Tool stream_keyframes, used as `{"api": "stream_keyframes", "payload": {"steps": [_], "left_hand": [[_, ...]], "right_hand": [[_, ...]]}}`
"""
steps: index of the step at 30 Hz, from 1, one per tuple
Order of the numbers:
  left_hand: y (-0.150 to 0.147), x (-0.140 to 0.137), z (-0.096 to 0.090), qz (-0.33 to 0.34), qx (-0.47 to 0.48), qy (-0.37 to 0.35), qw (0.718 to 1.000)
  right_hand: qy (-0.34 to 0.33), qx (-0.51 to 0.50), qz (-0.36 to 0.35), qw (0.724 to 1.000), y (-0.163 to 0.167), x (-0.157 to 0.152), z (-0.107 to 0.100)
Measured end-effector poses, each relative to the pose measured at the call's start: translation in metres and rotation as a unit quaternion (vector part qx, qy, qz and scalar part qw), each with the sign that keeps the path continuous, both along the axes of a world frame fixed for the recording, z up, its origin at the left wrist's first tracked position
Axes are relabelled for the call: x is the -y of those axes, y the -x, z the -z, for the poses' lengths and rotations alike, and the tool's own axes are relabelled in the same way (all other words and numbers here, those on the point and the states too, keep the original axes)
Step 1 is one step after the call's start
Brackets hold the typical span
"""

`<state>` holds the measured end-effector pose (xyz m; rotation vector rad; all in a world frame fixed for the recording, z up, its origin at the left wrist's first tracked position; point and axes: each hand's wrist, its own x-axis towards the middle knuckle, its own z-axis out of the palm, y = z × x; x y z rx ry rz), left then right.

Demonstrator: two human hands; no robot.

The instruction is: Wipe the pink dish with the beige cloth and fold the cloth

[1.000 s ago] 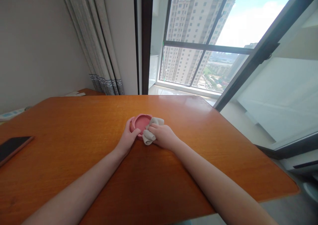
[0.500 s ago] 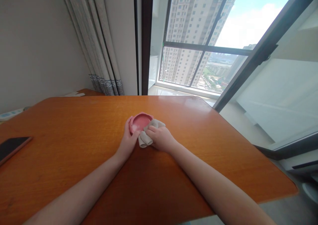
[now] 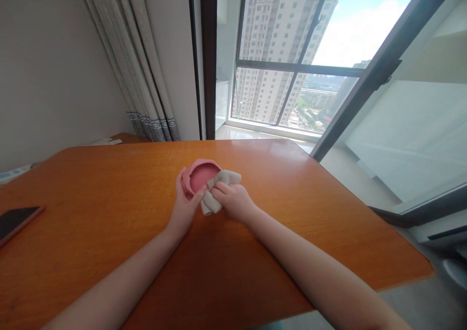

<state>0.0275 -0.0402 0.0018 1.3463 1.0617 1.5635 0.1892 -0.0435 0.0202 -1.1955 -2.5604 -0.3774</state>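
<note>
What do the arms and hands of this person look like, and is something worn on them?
The left forearm and the right forearm are bare; no sleeves show. The left hand and the right hand are without gloves. No watch, bracelet or ring is visible, though parts of both hands are hidden.

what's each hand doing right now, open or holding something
Left hand: closed on the edge of the pink dish.
Right hand: closed, holding the cloth.
</note>
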Motion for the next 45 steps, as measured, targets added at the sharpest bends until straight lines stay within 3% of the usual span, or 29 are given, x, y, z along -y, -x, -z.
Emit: {"api": "stream_keyframes", "payload": {"steps": [6, 11, 17, 27, 34, 40, 45], "left_hand": [[0.004, -0.003, 0.003, -0.025, -0.046, 0.015, 0.999], [0.011, -0.009, -0.001, -0.015, -0.106, 0.017, 0.994], [0.002, -0.002, 0.004, -0.001, -0.043, 0.014, 0.999], [0.011, -0.012, 0.001, 0.006, -0.111, -0.024, 0.993], [0.009, -0.009, 0.006, -0.018, -0.021, 0.033, 0.999], [0.01, -0.013, 0.009, 0.002, -0.008, 0.072, 0.997], [0.014, -0.018, 0.004, 0.013, -0.018, 0.055, 0.998]], "right_hand": [[0.021, -0.001, -0.038, 0.999, -0.01, -0.007, -0.003], [0.032, 0.002, -0.023, 0.999, -0.019, -0.013, -0.005], [0.029, -0.007, 0.0, 1.0, -0.003, -0.001, 0.0], [0.04, 0.002, -0.035, 0.999, -0.016, -0.006, -0.011], [0.021, 0.012, -0.019, 1.0, 0.002, 0.009, -0.009], [0.042, 0.017, -0.025, 0.999, 0.003, 0.006, -0.009], [0.043, 0.031, -0.036, 0.998, -0.01, 0.002, -0.018]]}}
